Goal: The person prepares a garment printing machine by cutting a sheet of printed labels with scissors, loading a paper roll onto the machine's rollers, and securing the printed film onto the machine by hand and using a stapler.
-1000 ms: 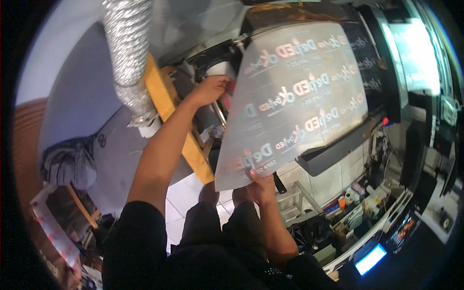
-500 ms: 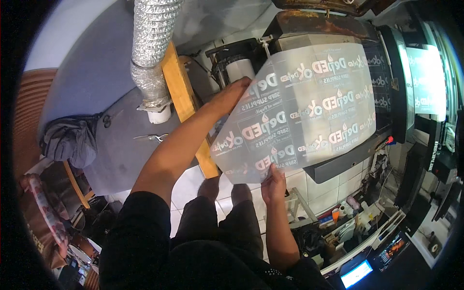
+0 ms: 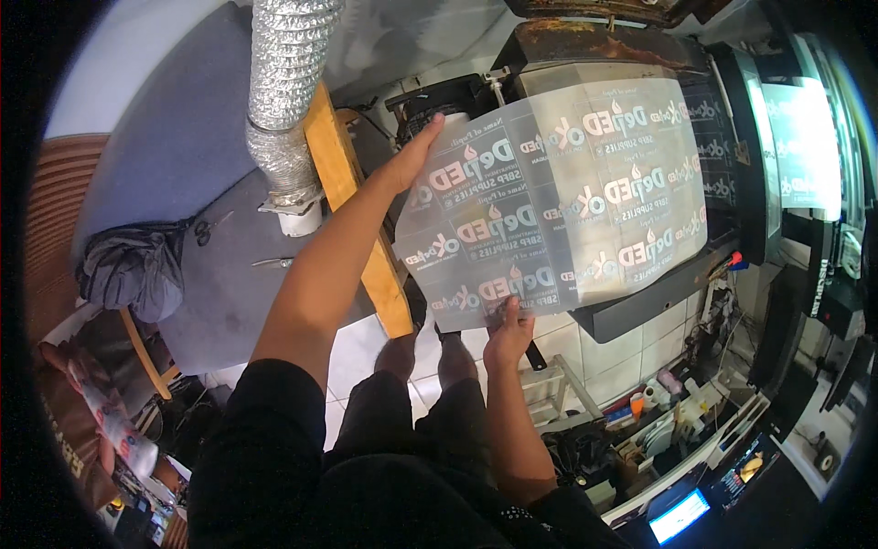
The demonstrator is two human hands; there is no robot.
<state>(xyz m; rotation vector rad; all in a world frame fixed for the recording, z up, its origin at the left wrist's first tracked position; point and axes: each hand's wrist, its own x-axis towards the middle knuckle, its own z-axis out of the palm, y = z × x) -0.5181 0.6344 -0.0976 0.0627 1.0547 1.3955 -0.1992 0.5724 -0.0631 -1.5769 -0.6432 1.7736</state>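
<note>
A large translucent sheet [image 3: 613, 192] with repeated pale printing lies over the pale bed of a dark machine [image 3: 594, 46], its left part extending past the bed. My left hand [image 3: 412, 156] grips the sheet's upper left edge with closed fingers, beside a white cylinder partly hidden behind it. My right hand [image 3: 508, 334] holds the sheet's lower edge, thumb on top and other fingers mostly hidden underneath. A dark tray [image 3: 640, 293] shows below the sheet's right part.
A yellow wooden beam [image 3: 347, 192] and foil duct [image 3: 288, 55] stand left, by a grey board [image 3: 219, 302] with scissors [image 3: 203, 233], a metal tool [image 3: 273, 263] and dark cloth [image 3: 128, 270]. A glowing panel [image 3: 809, 151] is right, cluttered containers [image 3: 668, 412] lower right.
My left hand went right, then up and leftward with the sheet's corner. The sheet's left part now spreads wider to the left. My right hand has moved slightly up.
</note>
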